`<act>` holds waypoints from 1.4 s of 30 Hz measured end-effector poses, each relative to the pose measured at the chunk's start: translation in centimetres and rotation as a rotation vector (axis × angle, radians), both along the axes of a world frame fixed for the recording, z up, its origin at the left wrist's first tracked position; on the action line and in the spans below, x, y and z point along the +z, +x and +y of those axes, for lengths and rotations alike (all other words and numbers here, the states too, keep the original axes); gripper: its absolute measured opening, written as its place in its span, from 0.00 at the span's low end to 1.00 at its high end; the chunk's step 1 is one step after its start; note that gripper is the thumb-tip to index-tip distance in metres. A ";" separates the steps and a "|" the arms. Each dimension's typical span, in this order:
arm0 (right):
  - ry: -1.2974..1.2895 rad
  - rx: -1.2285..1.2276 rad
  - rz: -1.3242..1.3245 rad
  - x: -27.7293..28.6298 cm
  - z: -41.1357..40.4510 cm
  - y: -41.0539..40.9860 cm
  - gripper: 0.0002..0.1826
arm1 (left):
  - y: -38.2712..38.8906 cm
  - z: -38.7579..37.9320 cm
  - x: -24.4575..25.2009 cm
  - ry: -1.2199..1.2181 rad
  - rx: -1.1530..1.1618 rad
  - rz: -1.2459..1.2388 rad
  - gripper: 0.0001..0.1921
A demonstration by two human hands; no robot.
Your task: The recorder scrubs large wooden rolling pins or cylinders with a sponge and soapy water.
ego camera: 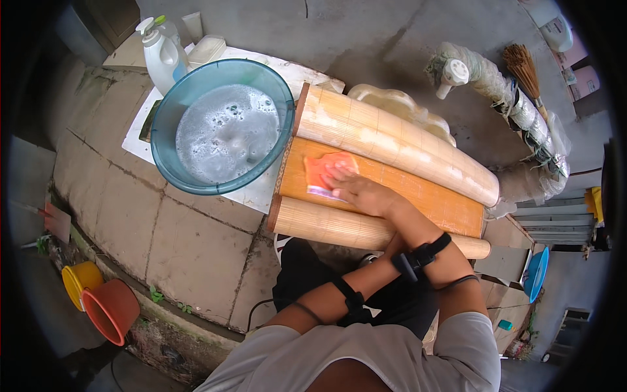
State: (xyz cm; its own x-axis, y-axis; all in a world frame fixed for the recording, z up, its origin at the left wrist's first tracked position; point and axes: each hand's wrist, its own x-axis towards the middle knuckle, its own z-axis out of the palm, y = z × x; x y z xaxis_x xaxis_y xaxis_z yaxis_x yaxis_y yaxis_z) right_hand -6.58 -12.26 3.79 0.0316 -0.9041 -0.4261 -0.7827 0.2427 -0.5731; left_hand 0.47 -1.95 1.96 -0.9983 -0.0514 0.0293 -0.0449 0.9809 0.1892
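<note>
My right hand [355, 190] lies on an orange cloth [333, 169] with a pale, purple-marked edge, pressing it onto an orange-brown slatted bamboo mat [406, 188]. Its fingers are slightly blurred. The mat is rolled at both sides: a thick far roll [392, 137] with whitish patches and a thinner near roll [338, 225]. My left arm crosses beneath the right forearm. Only a little of my left hand [397, 243] shows by the near roll; its fingers are hidden. Left of the mat stands a teal plastic basin [220, 185] of sudsy water.
A white pump bottle [161, 61] stands behind the basin on a white board [247, 198]. Beyond the mat, a plastic-wrapped pipe with a white tap [454, 73] rises beside a twig brush [524, 63]. Yellow [81, 284] and orange-red [110, 311] buckets sit at the lower left.
</note>
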 end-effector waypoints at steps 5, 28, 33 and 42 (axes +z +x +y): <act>0.140 -0.387 0.110 0.9 6.6 -4.6 0.29 | -1.8 2.0 -2.2 -0.017 -0.013 0.011 0.22; 0.098 -0.335 -0.127 -0.1 10.0 -3.4 0.29 | -1.3 0.5 -1.1 -0.025 -0.056 0.118 0.12; 0.114 -0.468 -0.169 -1.4 15.1 -7.3 0.28 | -0.7 -0.1 1.1 0.040 -0.127 -0.017 0.19; 0.305 -0.948 0.346 -0.8 26.5 -12.2 0.29 | -1.4 -0.1 1.7 0.060 -0.106 0.008 0.28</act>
State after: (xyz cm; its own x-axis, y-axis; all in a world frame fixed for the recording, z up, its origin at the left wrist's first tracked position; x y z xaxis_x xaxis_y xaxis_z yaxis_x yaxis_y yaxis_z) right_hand -18.82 14.27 2.98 -0.7992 -0.3477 -0.4903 -0.3060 0.9375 -0.1660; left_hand -0.96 -2.05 3.71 -0.9980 0.0523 0.0369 0.0598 0.9671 0.2473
